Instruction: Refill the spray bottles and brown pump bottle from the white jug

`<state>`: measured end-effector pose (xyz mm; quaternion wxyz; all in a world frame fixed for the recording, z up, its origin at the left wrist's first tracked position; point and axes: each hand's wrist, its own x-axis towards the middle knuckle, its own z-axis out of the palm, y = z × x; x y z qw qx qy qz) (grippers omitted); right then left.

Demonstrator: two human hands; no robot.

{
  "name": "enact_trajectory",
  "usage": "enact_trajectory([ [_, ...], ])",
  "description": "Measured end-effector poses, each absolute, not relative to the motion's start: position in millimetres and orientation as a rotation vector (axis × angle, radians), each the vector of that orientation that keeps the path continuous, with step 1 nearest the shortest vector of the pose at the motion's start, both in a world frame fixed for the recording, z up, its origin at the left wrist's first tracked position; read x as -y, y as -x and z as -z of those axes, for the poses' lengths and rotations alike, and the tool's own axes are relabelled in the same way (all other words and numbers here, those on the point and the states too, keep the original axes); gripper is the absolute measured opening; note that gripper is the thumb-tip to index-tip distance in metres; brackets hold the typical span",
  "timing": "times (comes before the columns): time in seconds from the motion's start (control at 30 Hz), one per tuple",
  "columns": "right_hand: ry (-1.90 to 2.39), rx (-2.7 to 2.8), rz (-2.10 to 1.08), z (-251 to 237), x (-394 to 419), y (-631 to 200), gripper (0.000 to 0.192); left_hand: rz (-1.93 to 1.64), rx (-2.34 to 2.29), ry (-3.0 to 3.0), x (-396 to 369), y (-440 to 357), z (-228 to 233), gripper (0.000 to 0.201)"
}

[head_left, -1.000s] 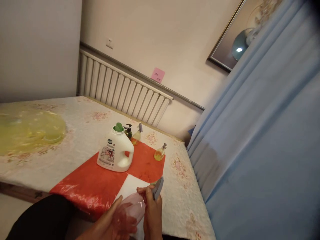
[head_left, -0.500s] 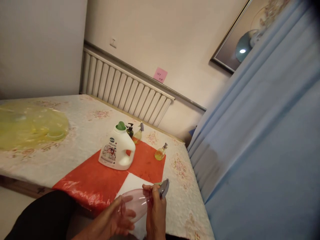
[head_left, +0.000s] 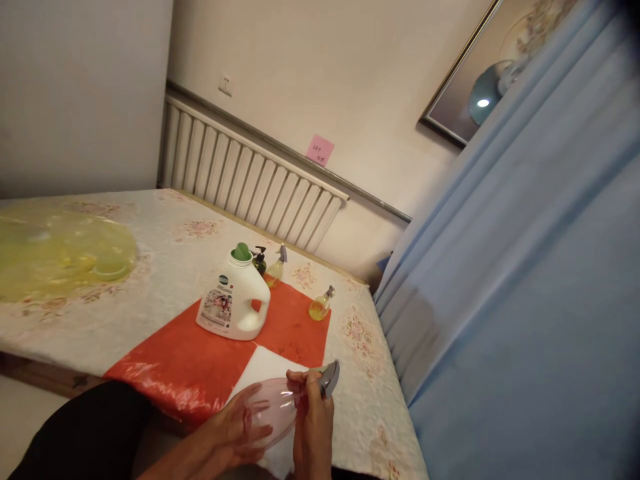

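Observation:
A clear pink spray bottle lies tilted in both my hands near the front edge of the bed. My left hand cups its rounded body from below. My right hand grips the neck, just under the grey trigger head. Further back on an orange-red sheet stands a white detergent jug with a green cap. Behind it stand a dark pump bottle and a small spray bottle of yellow liquid. Another small yellow spray bottle stands to the right.
A white sheet lies beside the orange-red one on the flowered bedspread. A yellow plastic bag lies at the left. A radiator runs along the wall behind, and a blue curtain hangs at the right.
The pink bottle has risen a little and tipped flatter, its trigger head swinging to the right. My left hand has shifted up around the body; my right stays on the neck.

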<state>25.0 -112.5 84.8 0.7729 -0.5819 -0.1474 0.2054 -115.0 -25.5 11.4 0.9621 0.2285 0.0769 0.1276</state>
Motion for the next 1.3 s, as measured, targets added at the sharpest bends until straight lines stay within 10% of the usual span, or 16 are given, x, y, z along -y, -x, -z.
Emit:
enact_trajectory([
  [1.3, 1.283, 0.382, -0.469, -64.4, 113.3, -29.7, 0.030, -0.244, -0.313, -0.371, 22.0, 113.3, 6.8, 0.078],
])
